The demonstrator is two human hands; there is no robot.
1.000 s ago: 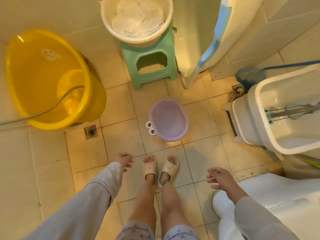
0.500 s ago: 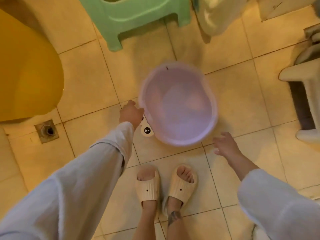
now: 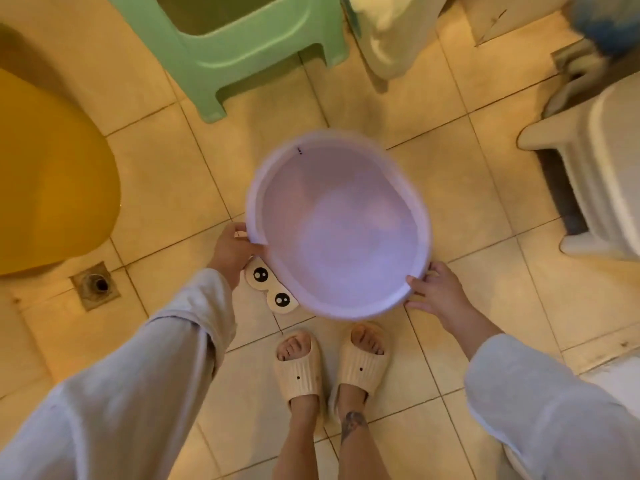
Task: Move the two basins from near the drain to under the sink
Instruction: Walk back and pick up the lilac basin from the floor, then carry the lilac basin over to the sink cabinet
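A lilac oval basin (image 3: 341, 223) with a cartoon-eyes tab (image 3: 270, 287) on its near-left rim sits in the middle of the tiled floor, just ahead of my feet. My left hand (image 3: 233, 249) grips its left rim. My right hand (image 3: 434, 291) holds the near-right rim, thumb over the edge. A big yellow basin (image 3: 52, 181) stands at the left, partly cut off by the frame. The floor drain (image 3: 97, 284) lies beside the yellow basin. The white sink unit (image 3: 599, 168) is at the right edge.
A green plastic stool (image 3: 242, 53) stands at the top, straight beyond the lilac basin. A pale hanging cloth (image 3: 391, 36) is at the top right, with a blue mop head (image 3: 606, 26) in the corner. My slippered feet (image 3: 332, 362) are below the basin.
I have bent lower toward the floor. Both hands have come from free in the air to the lilac basin's rim and closed on it.
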